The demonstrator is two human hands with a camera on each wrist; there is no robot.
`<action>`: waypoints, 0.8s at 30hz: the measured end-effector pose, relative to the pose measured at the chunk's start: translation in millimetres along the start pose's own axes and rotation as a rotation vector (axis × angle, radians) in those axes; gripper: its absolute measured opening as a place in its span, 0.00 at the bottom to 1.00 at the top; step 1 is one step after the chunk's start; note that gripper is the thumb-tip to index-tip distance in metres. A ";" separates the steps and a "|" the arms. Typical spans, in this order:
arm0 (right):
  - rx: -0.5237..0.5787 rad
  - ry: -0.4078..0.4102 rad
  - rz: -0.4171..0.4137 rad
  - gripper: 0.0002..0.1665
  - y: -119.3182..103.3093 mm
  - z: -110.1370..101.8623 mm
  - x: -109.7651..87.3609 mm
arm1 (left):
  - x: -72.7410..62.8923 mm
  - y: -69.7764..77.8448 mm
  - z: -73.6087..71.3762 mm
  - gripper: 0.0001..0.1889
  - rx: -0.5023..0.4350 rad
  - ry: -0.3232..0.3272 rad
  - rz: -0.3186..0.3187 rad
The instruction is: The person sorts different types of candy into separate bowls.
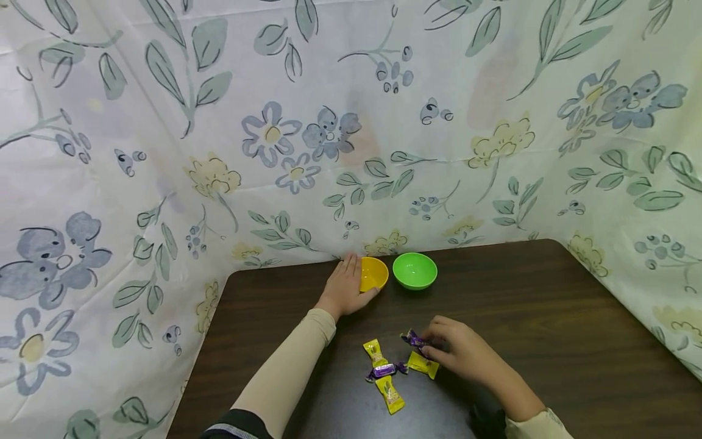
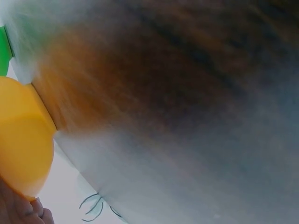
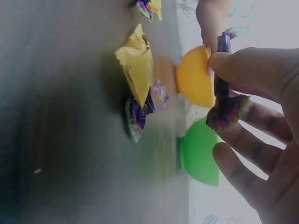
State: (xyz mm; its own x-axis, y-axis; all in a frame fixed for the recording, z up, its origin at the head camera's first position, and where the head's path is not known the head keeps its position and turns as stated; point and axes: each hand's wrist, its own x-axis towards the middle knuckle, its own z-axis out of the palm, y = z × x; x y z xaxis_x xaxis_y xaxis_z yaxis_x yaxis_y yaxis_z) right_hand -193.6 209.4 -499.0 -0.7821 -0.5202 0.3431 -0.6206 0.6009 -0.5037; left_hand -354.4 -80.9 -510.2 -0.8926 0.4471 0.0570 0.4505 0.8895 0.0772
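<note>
I see the right hand [image 1: 463, 350] pinching purple candy [image 3: 221, 88] between thumb and fingers; the left hand [image 1: 344, 289], fingers straight, touches the yellow bowl [image 1: 375, 274].

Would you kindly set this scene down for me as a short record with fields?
Left hand: rests against the yellow bowl
Right hand: pinches a purple-wrapped sweet
Other bowl: green bowl, right of the yellow one in the head view
Loose sweets: three yellow-wrapped sweets visible, another purple one among them
Surface: dark wood-grain table
Backdrop: floral cloth
</note>
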 end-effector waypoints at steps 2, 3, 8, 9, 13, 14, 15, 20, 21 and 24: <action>-0.002 0.010 0.012 0.09 0.9 -0.7 4.0 | 0.0 0.2 -0.3 0.51 -0.010 0.008 0.005; -0.005 0.014 0.018 0.09 1.2 -0.9 6.0 | 0.0 0.2 -0.3 0.51 -0.012 0.011 0.007; -0.016 0.022 0.022 0.09 0.9 -1.1 15.2 | -0.3 -1.6 -0.1 0.52 -0.009 0.010 0.018; -0.018 0.023 0.019 0.10 0.4 -1.0 17.1 | -0.5 -2.2 -0.1 0.52 -0.005 0.006 0.019; -0.010 0.018 0.017 0.09 -1.9 0.2 24.2 | -1.8 -3.3 -1.3 0.52 -0.004 -0.006 0.020; -0.006 0.014 0.022 0.09 -2.5 0.5 26.4 | -1.9 -3.6 -1.4 0.52 -0.004 -0.008 0.019; -0.006 0.013 0.027 0.08 -3.1 0.7 28.5 | -2.2 -3.7 -1.7 0.51 -0.006 -0.008 0.019; -0.021 0.047 0.047 0.08 -4.6 0.6 39.0 | -2.4 -3.0 -2.3 0.51 -0.015 0.000 0.025; -0.026 0.058 0.050 0.09 -4.7 0.4 40.9 | -2.6 -2.5 -2.5 0.51 -0.018 0.003 0.026; -0.045 0.082 0.058 0.09 -5.4 0.0 46.2 | -2.9 -2.0 -2.3 0.51 -0.019 0.002 0.026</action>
State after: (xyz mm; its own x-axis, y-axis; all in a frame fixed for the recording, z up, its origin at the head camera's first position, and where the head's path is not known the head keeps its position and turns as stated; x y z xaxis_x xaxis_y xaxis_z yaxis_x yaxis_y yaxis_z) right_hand -226.3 182.1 -480.4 -0.8173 -0.4335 0.3796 -0.5750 0.6559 -0.4891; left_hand -352.6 -84.2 -508.2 -0.8808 0.4695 0.0609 0.4734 0.8758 0.0943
